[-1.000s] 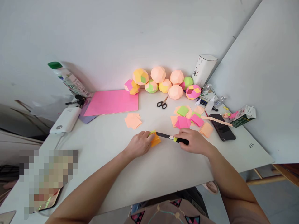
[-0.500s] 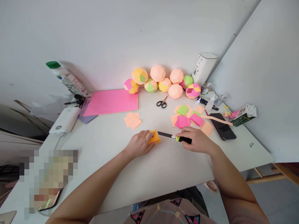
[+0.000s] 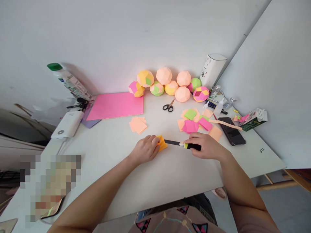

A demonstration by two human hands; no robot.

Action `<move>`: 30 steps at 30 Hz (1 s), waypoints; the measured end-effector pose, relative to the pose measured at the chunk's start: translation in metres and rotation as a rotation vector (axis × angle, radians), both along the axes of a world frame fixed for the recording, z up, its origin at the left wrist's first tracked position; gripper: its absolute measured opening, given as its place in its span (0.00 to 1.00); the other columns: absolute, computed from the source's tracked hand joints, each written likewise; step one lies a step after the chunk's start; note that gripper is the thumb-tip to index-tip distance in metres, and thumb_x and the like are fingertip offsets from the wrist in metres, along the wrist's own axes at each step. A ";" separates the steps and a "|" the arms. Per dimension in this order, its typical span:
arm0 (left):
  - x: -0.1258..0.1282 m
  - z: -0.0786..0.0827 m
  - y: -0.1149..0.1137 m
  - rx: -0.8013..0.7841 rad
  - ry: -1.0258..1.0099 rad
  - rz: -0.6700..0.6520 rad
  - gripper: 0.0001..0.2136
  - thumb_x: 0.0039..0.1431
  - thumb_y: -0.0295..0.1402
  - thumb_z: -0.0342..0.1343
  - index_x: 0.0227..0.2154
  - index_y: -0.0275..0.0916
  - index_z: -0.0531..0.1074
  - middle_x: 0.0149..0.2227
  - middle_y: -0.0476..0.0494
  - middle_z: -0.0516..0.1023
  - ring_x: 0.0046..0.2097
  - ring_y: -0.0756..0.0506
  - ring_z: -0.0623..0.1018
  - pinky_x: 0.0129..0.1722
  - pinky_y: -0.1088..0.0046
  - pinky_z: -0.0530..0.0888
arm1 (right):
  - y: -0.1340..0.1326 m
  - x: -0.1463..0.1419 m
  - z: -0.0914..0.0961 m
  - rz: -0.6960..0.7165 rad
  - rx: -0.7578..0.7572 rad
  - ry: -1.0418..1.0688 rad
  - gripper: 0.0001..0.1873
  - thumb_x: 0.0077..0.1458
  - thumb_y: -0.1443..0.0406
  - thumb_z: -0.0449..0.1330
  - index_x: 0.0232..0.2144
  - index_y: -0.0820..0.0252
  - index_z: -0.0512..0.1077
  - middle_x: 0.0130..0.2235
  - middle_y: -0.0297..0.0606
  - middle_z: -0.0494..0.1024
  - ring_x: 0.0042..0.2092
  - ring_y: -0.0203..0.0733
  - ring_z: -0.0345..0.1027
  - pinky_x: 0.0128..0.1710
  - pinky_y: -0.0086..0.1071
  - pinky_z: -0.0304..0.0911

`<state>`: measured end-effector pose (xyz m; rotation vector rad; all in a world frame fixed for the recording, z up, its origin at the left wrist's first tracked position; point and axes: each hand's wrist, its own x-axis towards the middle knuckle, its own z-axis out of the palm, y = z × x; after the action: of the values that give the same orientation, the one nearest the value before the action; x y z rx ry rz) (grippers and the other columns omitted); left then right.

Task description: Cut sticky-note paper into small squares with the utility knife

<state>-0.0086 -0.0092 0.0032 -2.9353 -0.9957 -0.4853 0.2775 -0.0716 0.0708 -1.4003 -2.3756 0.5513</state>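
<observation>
I have the left hand (image 3: 145, 149) down on the surface (image 3: 116, 168), fingers curled over the orange paper (image 3: 162, 144) and pinning it flat. Only the paper's right part shows past my fingertips. The right hand (image 3: 205, 147) is clenched around the cutter (image 3: 181, 143), gripping its green-and-black handle, with the dark blade run out and pointing left. The blade's tip meets the paper's right edge; I cannot tell whether it is under a fold or just against it. The paper sits near the middle of the surface, between my two hands.

Beyond the left hand lies a loose stack of peach squares (image 3: 138, 125). Beyond the right hand is a scatter of pink, green and peach notes (image 3: 191, 124). To the right of the notes a phone (image 3: 232, 131) lies flat, with a peach strip (image 3: 225, 124) across its top corner. Scissors (image 3: 168, 106) lie farther back. A pink sheet (image 3: 115, 105) lies back left, and paper balls (image 3: 167, 84) are bunched against the wall. A power bank (image 3: 68, 124) and a bottle (image 3: 69, 82) sit at the far left.
</observation>
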 end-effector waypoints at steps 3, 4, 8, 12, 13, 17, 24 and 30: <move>0.000 -0.001 0.000 0.008 -0.036 -0.014 0.08 0.64 0.29 0.38 0.34 0.38 0.62 0.29 0.44 0.71 0.28 0.47 0.70 0.25 0.72 0.64 | -0.001 0.002 0.000 0.025 -0.029 0.009 0.23 0.47 0.72 0.54 0.45 0.54 0.77 0.38 0.37 0.75 0.34 0.38 0.69 0.36 0.31 0.66; -0.001 -0.001 0.001 0.017 -0.055 -0.019 0.08 0.63 0.28 0.38 0.35 0.38 0.62 0.30 0.44 0.72 0.28 0.46 0.70 0.24 0.72 0.64 | -0.001 0.002 0.000 0.037 -0.040 0.011 0.23 0.47 0.72 0.54 0.45 0.54 0.77 0.38 0.37 0.75 0.34 0.38 0.69 0.36 0.31 0.66; -0.002 -0.006 0.002 0.066 -0.100 -0.038 0.07 0.62 0.25 0.40 0.39 0.38 0.60 0.32 0.44 0.73 0.28 0.47 0.71 0.24 0.73 0.62 | -0.002 0.003 0.002 0.092 -0.064 0.022 0.23 0.47 0.72 0.54 0.44 0.54 0.77 0.37 0.37 0.74 0.35 0.38 0.69 0.37 0.31 0.66; -0.002 -0.005 0.002 0.084 -0.017 -0.023 0.10 0.59 0.22 0.41 0.40 0.39 0.61 0.32 0.45 0.73 0.26 0.48 0.69 0.22 0.74 0.58 | -0.002 0.002 0.002 0.099 -0.059 0.019 0.23 0.47 0.73 0.54 0.44 0.54 0.77 0.37 0.37 0.74 0.35 0.38 0.69 0.37 0.31 0.66; -0.001 -0.004 0.001 0.083 0.014 -0.016 0.10 0.59 0.22 0.42 0.40 0.39 0.62 0.32 0.45 0.73 0.26 0.48 0.68 0.22 0.74 0.57 | -0.002 0.002 0.002 0.094 -0.056 0.016 0.23 0.47 0.73 0.54 0.44 0.54 0.77 0.37 0.37 0.74 0.35 0.38 0.69 0.37 0.31 0.66; 0.000 0.000 0.000 0.087 0.049 0.006 0.08 0.61 0.25 0.41 0.37 0.38 0.63 0.30 0.45 0.72 0.26 0.47 0.67 0.22 0.73 0.59 | -0.002 0.003 0.001 0.076 -0.054 0.007 0.23 0.47 0.72 0.54 0.44 0.54 0.77 0.37 0.37 0.74 0.35 0.38 0.69 0.37 0.31 0.65; 0.001 -0.002 -0.001 0.056 -0.012 0.007 0.09 0.66 0.35 0.40 0.35 0.38 0.63 0.30 0.45 0.72 0.28 0.46 0.71 0.24 0.72 0.63 | -0.001 0.003 0.000 0.070 -0.069 -0.013 0.24 0.47 0.72 0.54 0.45 0.54 0.77 0.37 0.37 0.74 0.35 0.38 0.69 0.37 0.31 0.65; 0.000 -0.002 -0.001 0.054 -0.018 0.005 0.09 0.67 0.36 0.41 0.34 0.38 0.62 0.30 0.44 0.73 0.29 0.46 0.72 0.23 0.72 0.63 | -0.001 0.002 0.000 0.067 -0.060 -0.023 0.23 0.47 0.72 0.54 0.45 0.55 0.77 0.37 0.38 0.74 0.35 0.39 0.69 0.37 0.32 0.65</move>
<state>-0.0082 -0.0098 0.0007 -2.8854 -0.9749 -0.5314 0.2796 -0.0725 0.0712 -1.3626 -2.4514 0.6320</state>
